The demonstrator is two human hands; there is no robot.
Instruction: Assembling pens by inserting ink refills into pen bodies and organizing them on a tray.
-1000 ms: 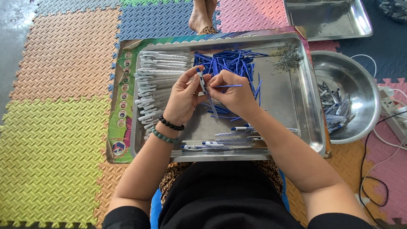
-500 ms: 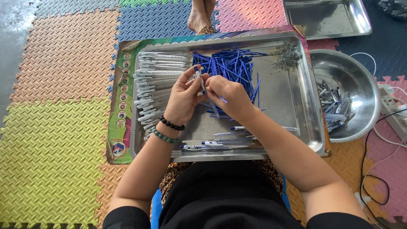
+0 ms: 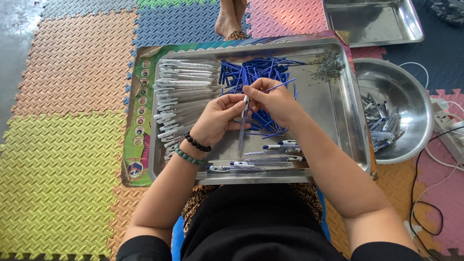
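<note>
My left hand [image 3: 218, 119] and my right hand [image 3: 273, 100] meet over a large steel tray [image 3: 338, 116] and together hold a clear pen barrel [image 3: 243, 126] pointing down toward me. The right fingers also pinch a blue refill [image 3: 279, 85]. Behind the hands lies a heap of blue refills [image 3: 251, 72]. A stack of clear pen barrels [image 3: 181, 96] fills the tray's left side. Several finished pens [image 3: 270, 155] lie along the tray's near edge. A clump of small metal springs [image 3: 327, 65] sits at the tray's far right corner.
A round steel bowl [image 3: 411, 96] with several pen parts stands to the right of the tray. Another steel tray [image 3: 372, 21] lies at the far right. Another person's bare feet [image 3: 231, 19] rest beyond the tray. White cables [image 3: 444, 159] run at the right over coloured foam mats.
The right hand brought the blue refill from out at the right in to the barrel's top end. Both hands stayed over the tray's middle.
</note>
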